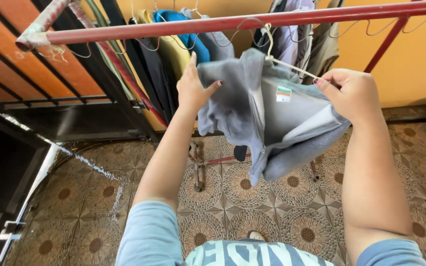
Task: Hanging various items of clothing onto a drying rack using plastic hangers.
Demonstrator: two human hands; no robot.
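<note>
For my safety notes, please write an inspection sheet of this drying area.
Surface: patterned floor tiles, wet streak at left.
Job's things: grey garment on a white wire hanger, hooked on the red rail.
Clutter: other hung clothes behind.
Hands: left hand flat against the garment; right hand pinches hanger and cloth.
Cables: nothing seen.
Surroundings: orange wall, dark gate at left.
</note>
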